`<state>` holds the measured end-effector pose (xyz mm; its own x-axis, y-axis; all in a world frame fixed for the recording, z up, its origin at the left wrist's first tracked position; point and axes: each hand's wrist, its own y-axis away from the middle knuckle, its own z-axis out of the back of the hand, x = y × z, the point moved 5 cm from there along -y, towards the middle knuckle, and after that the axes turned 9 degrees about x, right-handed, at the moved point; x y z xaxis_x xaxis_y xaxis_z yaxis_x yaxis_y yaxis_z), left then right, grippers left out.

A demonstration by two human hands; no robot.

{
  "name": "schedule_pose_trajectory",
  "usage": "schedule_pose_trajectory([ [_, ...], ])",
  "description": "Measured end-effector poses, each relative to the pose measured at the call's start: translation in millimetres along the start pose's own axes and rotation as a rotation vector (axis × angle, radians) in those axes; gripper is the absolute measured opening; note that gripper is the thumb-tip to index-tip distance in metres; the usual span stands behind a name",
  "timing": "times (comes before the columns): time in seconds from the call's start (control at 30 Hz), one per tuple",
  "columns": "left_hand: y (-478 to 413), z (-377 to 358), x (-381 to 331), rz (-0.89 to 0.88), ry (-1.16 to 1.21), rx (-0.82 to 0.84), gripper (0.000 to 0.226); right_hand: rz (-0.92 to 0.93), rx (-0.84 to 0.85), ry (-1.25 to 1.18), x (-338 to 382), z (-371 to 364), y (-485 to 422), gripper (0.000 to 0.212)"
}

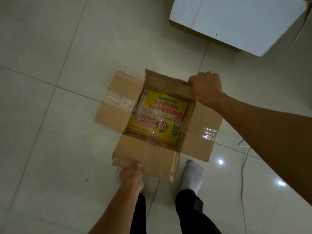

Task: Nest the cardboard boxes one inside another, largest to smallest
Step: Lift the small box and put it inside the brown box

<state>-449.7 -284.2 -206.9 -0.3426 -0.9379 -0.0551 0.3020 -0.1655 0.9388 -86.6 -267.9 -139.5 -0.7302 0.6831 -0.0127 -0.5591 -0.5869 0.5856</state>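
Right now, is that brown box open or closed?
Open. All four flaps of the brown box are spread outward, the left hand and right hand each grip one, and a yellow printed box shows inside.

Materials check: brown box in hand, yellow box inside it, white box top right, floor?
Brown box: plain corrugated cardboard, matte, torn flap edges, glossy clear tape strips. Yellow box inside: looks like printed cardboard, slightly shiny, taped across. White box: probably cardboard with a white face; brown edge shows underneath. Floor: glazed tile, likely ceramic, with grout lines and lamp reflections.
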Motion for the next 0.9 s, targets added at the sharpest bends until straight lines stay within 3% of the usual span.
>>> schedule_pose_trajectory([
  [0.1, 9, -4, -8, 0.012, 0.026, 0.055, 0.032, -0.009, 0.078, -0.130, -3, -1, 1, 0.024],
  [0.33, 25, -17, -27, -0.025, 0.086, 0.086, 0.018, -0.049, 0.072, -0.310, -20, -6, 14, 0.030],
  [0.53, 29, -27, -33, -0.124, 0.024, 0.098, 0.020, -0.159, 0.050, -0.437, -47, -32, 35, 0.054],
  [0.67, 24, -20, -44, -0.241, -0.006, -0.035, 0.033, -0.293, 0.105, -0.562, -64, -64, 55, 0.070],
  [0.73, 23, -8, -60, -0.400, -0.123, -0.207, 0.052, -0.361, 0.137, -0.625, -69, -82, 63, 0.075],
  [0.8, 23, 5, -82, -0.579, -0.389, -0.362, 0.070, -0.420, 0.151, -0.693, -73, -100, 70, 0.077],
  [0.9, 17, 6, -117, -0.844, -0.746, -0.416, 0.077, -0.512, 0.152, -0.785, -75, -123, 79, 0.076],
])
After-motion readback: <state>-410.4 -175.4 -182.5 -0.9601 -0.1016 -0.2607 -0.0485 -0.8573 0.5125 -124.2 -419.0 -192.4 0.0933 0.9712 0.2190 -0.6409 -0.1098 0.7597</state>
